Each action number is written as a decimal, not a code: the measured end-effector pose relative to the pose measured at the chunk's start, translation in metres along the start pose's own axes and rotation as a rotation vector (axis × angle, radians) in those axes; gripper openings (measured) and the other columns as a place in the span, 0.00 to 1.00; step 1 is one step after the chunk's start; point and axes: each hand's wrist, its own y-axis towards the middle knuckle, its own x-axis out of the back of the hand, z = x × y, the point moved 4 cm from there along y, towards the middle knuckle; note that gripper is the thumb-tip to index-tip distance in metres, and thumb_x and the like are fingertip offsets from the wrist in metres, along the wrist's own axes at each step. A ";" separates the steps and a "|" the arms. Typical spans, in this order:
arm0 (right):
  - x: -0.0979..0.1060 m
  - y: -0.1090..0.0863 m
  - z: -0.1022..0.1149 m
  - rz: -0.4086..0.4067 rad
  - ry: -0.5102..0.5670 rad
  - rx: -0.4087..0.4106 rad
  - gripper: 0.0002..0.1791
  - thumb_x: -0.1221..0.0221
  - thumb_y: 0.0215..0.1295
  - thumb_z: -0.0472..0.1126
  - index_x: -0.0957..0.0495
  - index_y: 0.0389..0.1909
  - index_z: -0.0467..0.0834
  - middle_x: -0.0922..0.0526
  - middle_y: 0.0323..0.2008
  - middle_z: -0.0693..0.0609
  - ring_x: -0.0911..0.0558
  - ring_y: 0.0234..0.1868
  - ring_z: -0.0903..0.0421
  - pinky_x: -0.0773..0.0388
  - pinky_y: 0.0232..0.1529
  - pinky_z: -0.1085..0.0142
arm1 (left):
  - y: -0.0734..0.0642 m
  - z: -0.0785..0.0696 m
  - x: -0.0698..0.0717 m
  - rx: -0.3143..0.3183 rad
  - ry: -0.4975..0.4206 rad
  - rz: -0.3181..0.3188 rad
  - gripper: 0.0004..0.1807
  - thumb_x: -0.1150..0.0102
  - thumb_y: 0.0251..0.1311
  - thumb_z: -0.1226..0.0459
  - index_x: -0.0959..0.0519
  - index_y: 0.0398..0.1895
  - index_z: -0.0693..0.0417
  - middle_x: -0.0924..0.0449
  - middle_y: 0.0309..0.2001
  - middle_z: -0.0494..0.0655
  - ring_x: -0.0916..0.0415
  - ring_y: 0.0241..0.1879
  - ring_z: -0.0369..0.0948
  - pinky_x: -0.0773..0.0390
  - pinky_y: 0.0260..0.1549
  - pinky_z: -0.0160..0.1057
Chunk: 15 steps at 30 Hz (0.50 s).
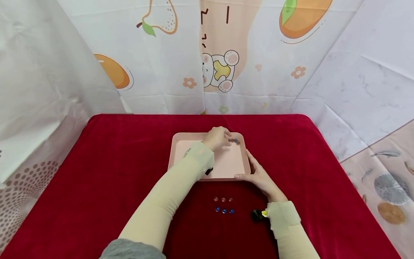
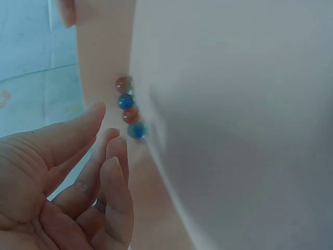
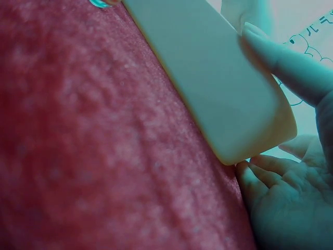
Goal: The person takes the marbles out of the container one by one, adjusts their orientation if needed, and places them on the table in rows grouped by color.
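Observation:
A shallow pale pink tray [image 1: 231, 162] lies on the red cloth, some dark lettering on its floor. Several red and blue glass marbles [image 1: 235, 140] sit touching in a line at its far right corner; the left wrist view shows the marbles [image 2: 130, 115] alternating in colour along the tray wall. My left hand [image 1: 217, 138] reaches over the tray beside them, thumb and loosely bent fingers apart, with nothing visible between them. At the near right corner, my right hand [image 1: 261, 176] grips the tray, thumb on the near side [image 3: 208, 78] and the other fingers around the right side.
Nearer to me on the red cloth [image 1: 129, 187] are a row of three reddish marbles [image 1: 223, 199] and a row of three blue marbles [image 1: 224, 211]. A dark wrist device [image 1: 257, 215] is by the right sleeve. Patterned curtains [image 1: 161, 72] hang behind the table.

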 end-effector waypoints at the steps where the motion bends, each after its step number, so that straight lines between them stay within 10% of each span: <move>1: 0.000 0.000 0.000 -0.002 -0.001 0.002 0.58 0.31 0.59 0.37 0.61 0.80 0.57 0.53 0.79 0.51 0.43 0.75 0.47 0.39 0.68 0.60 | 0.001 0.001 -0.001 0.004 -0.004 0.001 0.22 0.32 0.60 0.62 0.20 0.58 0.49 0.16 0.51 0.47 0.18 0.47 0.42 0.19 0.45 0.39; 7: -0.001 0.001 0.000 0.007 -0.004 0.027 0.58 0.32 0.59 0.36 0.62 0.80 0.56 0.53 0.79 0.48 0.43 0.75 0.45 0.41 0.70 0.52 | 0.008 0.008 -0.008 0.026 -0.003 -0.001 0.21 0.32 0.60 0.62 0.20 0.58 0.49 0.16 0.53 0.47 0.19 0.49 0.42 0.19 0.44 0.38; 15: -0.002 -0.001 0.002 0.012 0.038 0.027 0.59 0.30 0.57 0.36 0.59 0.80 0.58 0.48 0.78 0.50 0.38 0.72 0.46 0.33 0.60 0.73 | 0.017 0.009 -0.020 0.065 0.172 -0.044 0.14 0.37 0.65 0.56 0.17 0.52 0.44 0.16 0.52 0.42 0.19 0.45 0.39 0.21 0.42 0.38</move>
